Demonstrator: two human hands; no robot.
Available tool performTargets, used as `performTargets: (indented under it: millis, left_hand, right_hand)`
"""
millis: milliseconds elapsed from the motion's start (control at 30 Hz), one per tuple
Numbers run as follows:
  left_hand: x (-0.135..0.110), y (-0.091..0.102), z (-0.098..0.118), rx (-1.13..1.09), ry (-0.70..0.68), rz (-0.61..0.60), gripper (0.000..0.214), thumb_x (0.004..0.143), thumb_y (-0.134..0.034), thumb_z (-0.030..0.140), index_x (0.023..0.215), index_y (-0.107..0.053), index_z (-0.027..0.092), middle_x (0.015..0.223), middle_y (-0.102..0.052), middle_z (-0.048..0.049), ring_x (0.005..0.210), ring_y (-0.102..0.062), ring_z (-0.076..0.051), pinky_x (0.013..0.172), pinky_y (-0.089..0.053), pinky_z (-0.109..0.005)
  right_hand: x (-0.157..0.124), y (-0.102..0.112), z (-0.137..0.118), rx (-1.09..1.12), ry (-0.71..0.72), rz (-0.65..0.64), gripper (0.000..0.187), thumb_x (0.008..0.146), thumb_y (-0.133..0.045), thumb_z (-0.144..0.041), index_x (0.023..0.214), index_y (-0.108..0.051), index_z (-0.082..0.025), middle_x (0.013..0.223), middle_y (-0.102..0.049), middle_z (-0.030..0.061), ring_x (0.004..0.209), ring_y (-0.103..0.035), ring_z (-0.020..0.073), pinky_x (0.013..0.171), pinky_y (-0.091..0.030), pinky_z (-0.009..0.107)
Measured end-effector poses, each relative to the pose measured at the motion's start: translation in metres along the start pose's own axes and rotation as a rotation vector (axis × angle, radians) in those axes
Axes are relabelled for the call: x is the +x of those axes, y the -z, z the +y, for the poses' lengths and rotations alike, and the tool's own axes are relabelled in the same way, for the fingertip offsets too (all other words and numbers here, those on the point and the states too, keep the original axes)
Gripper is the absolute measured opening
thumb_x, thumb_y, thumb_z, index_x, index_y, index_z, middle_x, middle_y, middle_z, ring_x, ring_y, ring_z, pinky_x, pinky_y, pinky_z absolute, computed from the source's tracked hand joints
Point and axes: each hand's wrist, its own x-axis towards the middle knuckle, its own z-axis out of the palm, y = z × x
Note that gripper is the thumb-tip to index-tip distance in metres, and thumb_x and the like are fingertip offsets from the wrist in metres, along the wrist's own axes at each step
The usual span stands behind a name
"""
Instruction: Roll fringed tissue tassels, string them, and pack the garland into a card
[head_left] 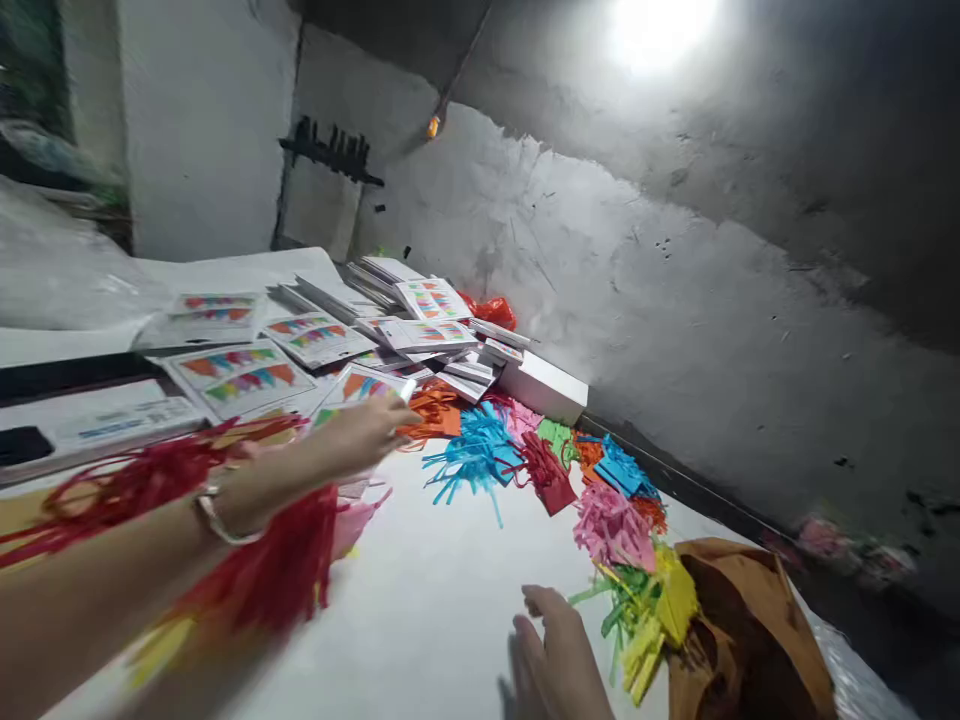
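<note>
My left hand (367, 430) reaches across toward the packets, its fingers closed around a small white stick-like thing (408, 390) whose kind I cannot make out. Beneath that forearm lie red tissue fringes (289, 560), blurred, with pink and yellow ones beside them. Just past the fingers sits an orange fringe bundle (442, 412). My right hand (559, 650) is low over the white table (450, 590), thumb and fingers apart, holding nothing. The nearest thing to its right is a bunch of green fringe (626, 605) and yellow fringe (675, 600).
Flat packets printed with colourful bunting (232, 380) are spread and stacked at the back left. A white box (547, 388) stands by the wall. Blue (476, 450), dark red (546, 470) and pink fringe bundles (615, 525) curve along the right. A brown bag (739, 570) gapes at the right edge.
</note>
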Motion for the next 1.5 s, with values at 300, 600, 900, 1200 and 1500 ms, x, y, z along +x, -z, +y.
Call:
performTargets:
  millis: [300,600,900,1200,1500]
  left_hand:
    - [0.135,-0.178,0.094,0.036,-0.139,-0.147,0.025,0.098,-0.062,0.032,0.116,-0.064,0.015,0.119,-0.065,-0.009,0.104,-0.065,-0.023,0.089,-0.056,-0.045]
    - [0.148,-0.21,0.041,0.011,-0.13,-0.112,0.027,0.098,-0.061,0.032,0.119,-0.063,0.015,0.118,-0.065,-0.0087,0.101,-0.066,-0.023,0.087,-0.057,-0.043]
    - [0.123,-0.188,0.024,-0.026,-0.165,-0.159,0.019,0.094,-0.067,0.031,0.103,-0.068,0.015,0.108,-0.069,-0.0067,0.105,-0.064,-0.024,0.092,-0.053,-0.047]
    - [0.116,-0.195,0.028,-0.084,-0.172,-0.177,0.023,0.097,-0.063,0.031,0.112,-0.066,0.015,0.116,-0.066,-0.008,0.106,-0.064,-0.024,0.093,-0.054,-0.047]
    - [0.122,-0.204,0.031,-0.11,-0.084,-0.183,0.023,0.098,-0.062,0.031,0.114,-0.065,0.014,0.116,-0.067,-0.0081,0.104,-0.065,-0.024,0.091,-0.055,-0.046]
  right_hand:
    - [0.19,-0.024,0.063,-0.191,-0.014,0.057,0.034,0.095,-0.065,-0.032,0.126,-0.06,-0.019,0.136,-0.058,0.0085,0.121,-0.059,0.0255,0.102,-0.049,0.051]
    - [0.222,-0.035,0.075,-0.147,0.071,0.209,0.027,0.097,-0.062,-0.032,0.121,-0.062,-0.02,0.133,-0.059,0.008,0.122,-0.057,0.0248,0.104,-0.047,0.05]
    - [0.238,-0.084,0.039,0.166,0.25,0.129,0.023,0.096,-0.063,-0.037,0.105,-0.066,-0.016,0.104,-0.068,0.0035,0.09,-0.067,0.0164,0.082,-0.057,0.037]
    - [0.229,-0.096,0.053,0.341,0.124,0.14,0.025,0.096,-0.064,-0.039,0.1,-0.064,-0.014,0.089,-0.066,-0.0004,0.071,-0.064,0.0115,0.064,-0.055,0.027]
    - [0.213,-0.062,0.026,0.277,0.328,0.234,0.018,0.092,-0.065,-0.032,0.102,-0.063,-0.017,0.102,-0.064,0.0031,0.095,-0.062,0.0185,0.081,-0.052,0.035]
